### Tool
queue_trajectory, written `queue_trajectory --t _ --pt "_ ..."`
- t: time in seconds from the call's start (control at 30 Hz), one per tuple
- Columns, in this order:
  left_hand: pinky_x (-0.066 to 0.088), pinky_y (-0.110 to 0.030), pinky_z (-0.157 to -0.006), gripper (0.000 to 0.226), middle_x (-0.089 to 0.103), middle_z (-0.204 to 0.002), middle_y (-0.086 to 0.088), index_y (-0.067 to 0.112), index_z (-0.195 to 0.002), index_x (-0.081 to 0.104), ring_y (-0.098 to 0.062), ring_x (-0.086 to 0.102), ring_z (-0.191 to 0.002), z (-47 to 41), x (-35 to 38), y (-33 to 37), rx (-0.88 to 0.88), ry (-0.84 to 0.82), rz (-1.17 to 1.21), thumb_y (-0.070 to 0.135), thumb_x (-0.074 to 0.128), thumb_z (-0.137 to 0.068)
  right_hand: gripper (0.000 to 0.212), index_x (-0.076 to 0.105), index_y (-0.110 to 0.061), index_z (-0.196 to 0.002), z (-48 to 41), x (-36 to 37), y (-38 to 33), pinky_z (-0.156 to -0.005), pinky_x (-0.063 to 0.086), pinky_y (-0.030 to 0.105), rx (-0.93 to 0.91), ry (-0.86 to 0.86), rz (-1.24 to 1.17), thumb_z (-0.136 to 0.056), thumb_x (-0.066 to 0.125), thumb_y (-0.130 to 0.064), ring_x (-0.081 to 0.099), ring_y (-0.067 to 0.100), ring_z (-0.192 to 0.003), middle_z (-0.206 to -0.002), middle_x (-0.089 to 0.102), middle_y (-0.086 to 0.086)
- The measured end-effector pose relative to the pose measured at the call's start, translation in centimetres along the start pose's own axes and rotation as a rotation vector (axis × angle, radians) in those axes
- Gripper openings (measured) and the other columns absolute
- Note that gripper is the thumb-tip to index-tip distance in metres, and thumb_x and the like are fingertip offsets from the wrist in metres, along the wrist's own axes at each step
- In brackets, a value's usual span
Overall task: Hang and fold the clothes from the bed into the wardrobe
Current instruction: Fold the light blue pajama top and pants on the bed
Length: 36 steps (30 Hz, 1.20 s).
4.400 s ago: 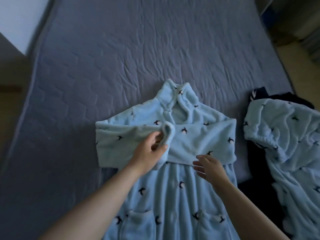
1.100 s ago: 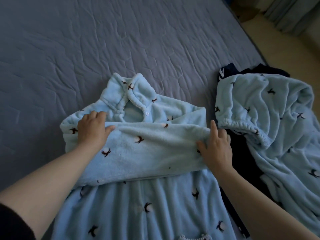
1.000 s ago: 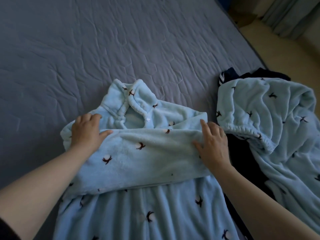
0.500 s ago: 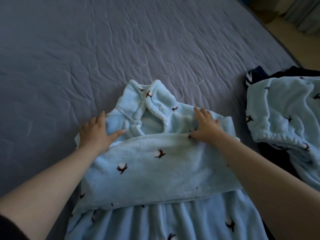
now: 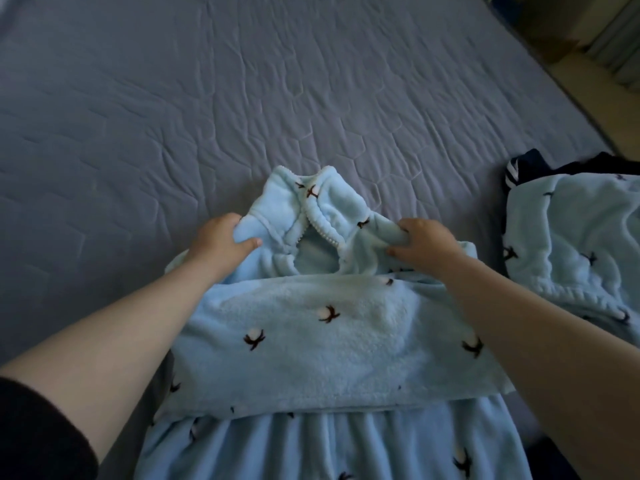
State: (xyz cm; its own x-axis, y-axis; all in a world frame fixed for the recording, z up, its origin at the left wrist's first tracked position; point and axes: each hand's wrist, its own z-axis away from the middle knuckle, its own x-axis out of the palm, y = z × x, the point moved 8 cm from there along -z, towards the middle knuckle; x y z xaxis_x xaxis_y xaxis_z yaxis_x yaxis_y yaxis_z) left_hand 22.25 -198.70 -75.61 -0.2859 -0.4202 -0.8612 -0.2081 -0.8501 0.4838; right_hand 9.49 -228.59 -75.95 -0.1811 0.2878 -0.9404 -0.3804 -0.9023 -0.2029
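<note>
Now the light blue fleece nightgown (image 5: 311, 341) lies flat on the grey quilted bed cover (image 5: 242, 81), front side up. It is soft and fuzzy, and small dark brown marks like little cotton flowers are dotted all over it. Its stand-up collar (image 5: 311, 206) sits between the left hand (image 5: 221, 244) and the right hand (image 5: 424, 245), reaching a bit past the fingertips. The collar has a bumpy white trim along its opening. The 2 sleeves are folded across the chest in 1 wide band, just behind the wrists, on the person's side. Below that band the skirt part falls in soft pleats.

The left hand grips the shoulder cloth just left of the collar. Its thumb lies on top and its fingers are curled round the edge of the cloth, so the tips are hidden. The right hand pinches a bunch of cloth just right of the collar, with the thumb low and the fingers curled over the bunch. A black sleeve (image 5: 34, 427) covers the near end of the left arm.

Well to the right of the right fingers, another light blue fleece garment (image 5: 571, 244) with the same marks lies in a loose heap. A dark garment with white stripes (image 5: 519, 168) peeks out from under it.
</note>
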Motion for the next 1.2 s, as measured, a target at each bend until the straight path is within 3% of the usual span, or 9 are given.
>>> queue_trajectory --t 0.3,0.43,0.5,0.6,0.77,0.83,0.97,1.07,1.2 --pt "0.033 -0.032 -0.059 0.027 0.053 -0.074 0.000 0.013 -0.077 0.048 -0.023 0.052 -0.072 3.6 -4.2 1.4 0.091 0.009 0.032 0.029 0.070 -0.081 0.022 0.060 -0.008 -0.100 6.9 -4.3 0.6 -0.070 0.042 0.035 0.022 0.113 -0.148 -0.086 0.066 -0.024 0.059 0.029 -0.087 -0.091 0.064 0.010" --pt "0.036 -0.032 -0.063 0.025 0.056 -0.077 0.000 0.015 -0.079 0.050 -0.023 0.053 -0.074 8.1 -6.6 2.3 0.145 0.016 0.033 0.027 0.072 -0.079 0.019 0.058 -0.006 -0.087 12.4 -6.3 0.4 -0.061 0.030 0.031 0.020 0.165 -0.159 -0.083 0.069 -0.021 0.057 0.028 -0.080 -0.083 0.059 0.009" --pt "0.035 -0.033 -0.063 0.026 0.054 -0.077 -0.002 0.013 -0.079 0.050 -0.026 0.052 -0.075 11.1 -7.7 2.4 0.150 0.015 0.035 0.024 0.074 -0.078 0.019 0.061 -0.003 -0.088 15.7 -6.8 0.1 -0.063 0.034 0.033 0.018 0.188 -0.175 -0.079 0.071 -0.017 0.057 0.032 -0.083 -0.085 0.060 0.012" --pt "0.033 -0.033 -0.062 0.028 0.053 -0.076 -0.005 0.009 -0.076 0.050 -0.026 0.052 -0.074 16.9 -8.5 2.4 0.184 -0.008 -0.002 0.020 0.076 -0.075 0.017 0.061 -0.003 -0.084 21.0 -6.2 -0.5 -0.063 0.041 0.036 0.022 0.149 -0.148 -0.076 0.071 -0.014 0.058 0.033 -0.086 -0.089 0.063 0.014" --pt "0.027 -0.031 -0.057 0.028 0.059 -0.072 -0.003 0.011 -0.071 0.054 -0.030 0.058 -0.074 26.3 -7.8 1.6 0.217 -0.117 -0.122 0.024 0.079 -0.069 0.019 0.052 -0.014 -0.079 29.8 -4.1 -0.2 -0.057 0.034 0.033 0.050 0.052 -0.063 -0.079 0.069 -0.022 0.057 0.029 -0.076 -0.082 0.057 0.005" --pt "0.034 -0.032 -0.060 0.029 0.062 -0.081 -0.003 0.010 -0.077 0.059 -0.030 0.061 -0.082 30.0 -6.0 0.3 0.204 -0.235 -0.179 0.032 0.076 -0.071 0.015 0.057 -0.013 -0.085 33.4 -1.8 -0.1 -0.062 0.038 0.033 0.087 -0.028 -0.020 -0.081 0.067 -0.024 0.058 0.025 -0.082 -0.087 0.057 0.003" --pt "0.042 -0.033 -0.087 0.049 0.058 -0.110 0.001 0.017 -0.105 0.057 -0.022 0.052 -0.107 35.7 -1.1 -3.3 0.104 -0.515 -0.251 0.054 0.069 -0.074 0.028 0.060 -0.021 -0.112 38.2 3.6 0.9 -0.080 0.046 0.029 0.195 -0.266 0.048 -0.087 0.060 -0.034 0.055 0.019 -0.108 -0.114 0.058 -0.001" --pt "0.044 -0.032 -0.091 0.056 0.056 -0.115 0.001 0.020 -0.115 0.054 -0.019 0.051 -0.109 37.6 0.5 -4.2 0.036 -0.521 -0.110 0.056 0.069 -0.074 0.052 0.050 -0.021 -0.134 40.2 6.4 0.3 -0.097 0.045 0.033 0.250 -0.339 -0.028 -0.088 0.062 -0.040 0.048 0.022 -0.123 -0.134 0.051 0.001" --pt "0.041 -0.027 -0.092 0.052 0.051 -0.115 0.003 0.018 -0.125 0.054 -0.015 0.051 -0.107 39.2 2.1 -3.8 0.035 -0.532 0.017 0.044 0.068 -0.082 0.066 0.033 -0.024 -0.146 41.7 9.0 -2.7 -0.104 0.040 0.035 0.172 -0.356 -0.184 -0.089 0.063 -0.036 0.041 0.022 -0.130 -0.142 0.045 0.002"
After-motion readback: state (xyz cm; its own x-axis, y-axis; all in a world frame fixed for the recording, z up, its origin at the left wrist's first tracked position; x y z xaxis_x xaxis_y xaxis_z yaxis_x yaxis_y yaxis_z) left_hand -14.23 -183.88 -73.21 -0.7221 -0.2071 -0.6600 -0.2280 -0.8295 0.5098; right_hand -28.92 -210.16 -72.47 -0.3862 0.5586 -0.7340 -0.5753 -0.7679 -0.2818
